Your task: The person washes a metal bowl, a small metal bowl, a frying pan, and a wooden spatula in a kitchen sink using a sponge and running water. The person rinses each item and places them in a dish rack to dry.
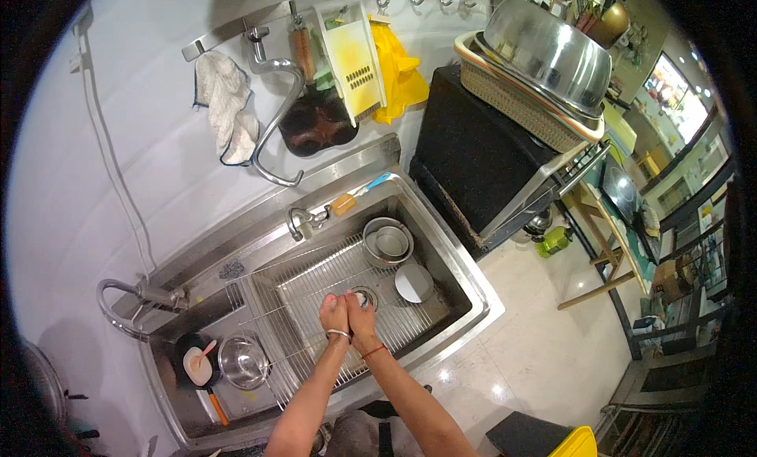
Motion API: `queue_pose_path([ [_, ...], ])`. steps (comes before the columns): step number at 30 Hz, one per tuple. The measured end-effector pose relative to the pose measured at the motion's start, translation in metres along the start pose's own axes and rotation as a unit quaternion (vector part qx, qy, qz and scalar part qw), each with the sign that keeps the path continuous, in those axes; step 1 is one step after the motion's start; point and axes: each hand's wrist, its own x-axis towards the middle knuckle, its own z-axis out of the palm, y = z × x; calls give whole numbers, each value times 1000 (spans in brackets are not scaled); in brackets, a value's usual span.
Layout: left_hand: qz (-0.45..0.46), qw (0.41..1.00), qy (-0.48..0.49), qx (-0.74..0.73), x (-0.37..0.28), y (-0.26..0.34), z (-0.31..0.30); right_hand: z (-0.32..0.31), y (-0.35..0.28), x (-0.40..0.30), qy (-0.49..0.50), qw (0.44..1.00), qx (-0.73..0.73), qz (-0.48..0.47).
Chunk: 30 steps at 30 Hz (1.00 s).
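Both bare hands meet over the right basin of a stainless steel sink (pixel 494 309). My left hand (pixel 334 315), with a pale bracelet at its wrist, presses side by side against my right hand (pixel 361 318), which has a red string at its wrist. The fingers are curled; whether something small lies between them cannot be told. Under them a wire rack (pixel 307 291) lies in the basin. Beyond the hands are nested round metal pans (pixel 387 241) and another round pan (pixel 414 282). A small faucet (pixel 295 223) stands at the back rim.
The left basin holds a steel bowl (pixel 243 362) and a pan with an orange handle (pixel 217 408). A brush with a blue handle (pixel 378 180) lies on the back rim. A black cabinet (pixel 473 143) stands at the right, bearing a basket (pixel 514 102) and a large steel bowl (pixel 550 49).
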Motion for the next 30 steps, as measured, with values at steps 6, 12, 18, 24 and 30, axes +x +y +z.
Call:
queue_pose_path([
  [6,177,955,-2,237,35,-47,-5,13,44,28,86,980,84,159],
  [12,99,991,-63,56,27,-35,-6,9,28,20,54,974,155,159],
  [18,-31,934,-327,-142,-31,12,44,-94,-43,-2,-64,972,228,13],
  [24,78,840,-532,-79,-175,52,103,-248,-90,-53,17,922,377,-86],
  [30,23,820,-571,28,-261,-56,184,-419,-23,-39,197,920,331,-70],
])
